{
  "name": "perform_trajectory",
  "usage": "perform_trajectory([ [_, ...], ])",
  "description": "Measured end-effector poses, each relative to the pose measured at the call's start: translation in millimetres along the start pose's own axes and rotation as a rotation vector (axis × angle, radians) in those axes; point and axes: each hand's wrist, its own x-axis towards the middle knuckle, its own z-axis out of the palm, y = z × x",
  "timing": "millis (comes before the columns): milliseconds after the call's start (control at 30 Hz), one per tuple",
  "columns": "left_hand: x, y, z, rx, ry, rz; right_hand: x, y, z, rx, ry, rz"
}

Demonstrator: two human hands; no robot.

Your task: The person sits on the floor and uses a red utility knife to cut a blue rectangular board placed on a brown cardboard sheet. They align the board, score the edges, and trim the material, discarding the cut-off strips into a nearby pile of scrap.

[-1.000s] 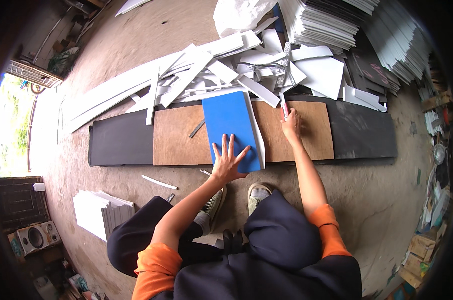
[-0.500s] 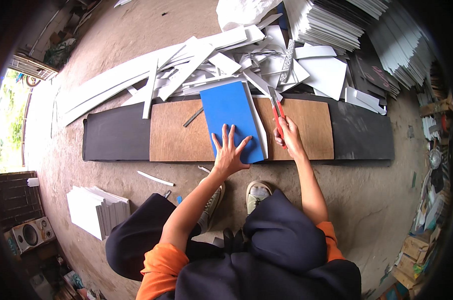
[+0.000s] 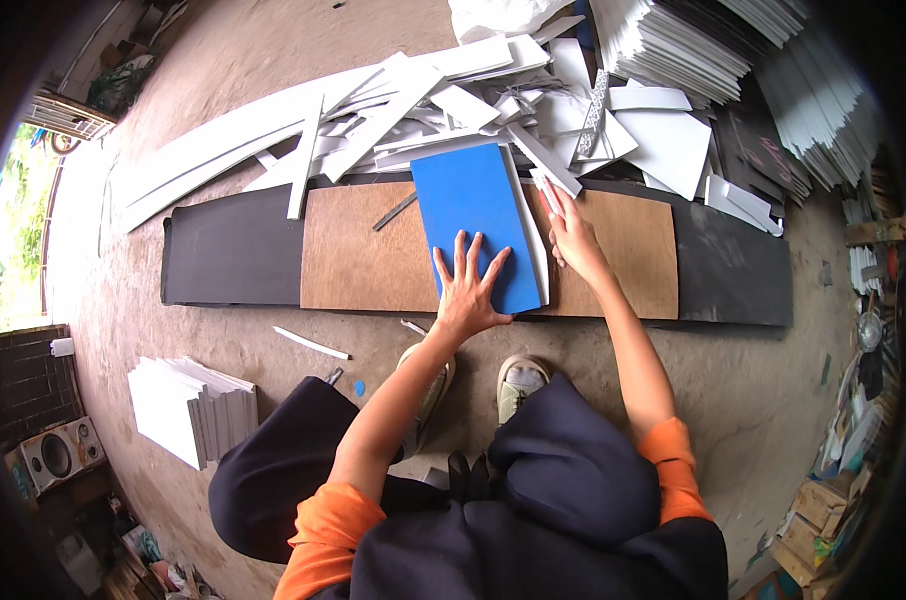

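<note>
My left hand (image 3: 467, 292) lies with fingers spread on the near part of a blue rectangular board (image 3: 470, 195), pressing it down. White sheet material (image 3: 534, 232) peeks out from under the board's right edge. In my right hand (image 3: 575, 243) is a red utility knife (image 3: 548, 194), its front end pointing away from me, close beside the far part of that edge. The blade tip is too small to make out clearly. Under all this lies a brown wooden board (image 3: 613, 250) on a long black sheet (image 3: 235, 258). Left of the blue board rests a thin dark strip (image 3: 394, 211).
White offcuts (image 3: 393, 120) are heaped beyond the wooden board. Tall stacks of white sheets (image 3: 663, 50) stand at the far right. A smaller white stack (image 3: 188, 405) is on the floor to my left, near a narrow white scrap (image 3: 313, 343). Clutter lines the right wall.
My right hand has moved away from me and toward the blue board, bringing the knife up to its right edge. My left hand stays on the board; the view has shifted slightly.
</note>
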Motion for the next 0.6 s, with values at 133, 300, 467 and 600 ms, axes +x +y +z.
perform_trajectory([
  [133,3,0,1,-0.005,-0.017,0.000,57,9,24,-0.527,0.170,-0.340],
  [300,4,-2,-1,0.019,-0.040,0.001,77,-19,40,-0.666,0.123,-0.250],
  [467,6,-1,0,0.021,-0.071,0.009,92,-6,40,-0.728,0.115,-0.209],
  [600,3,-5,0,0.031,-0.074,-0.006,82,-24,46,-0.765,0.107,-0.201],
])
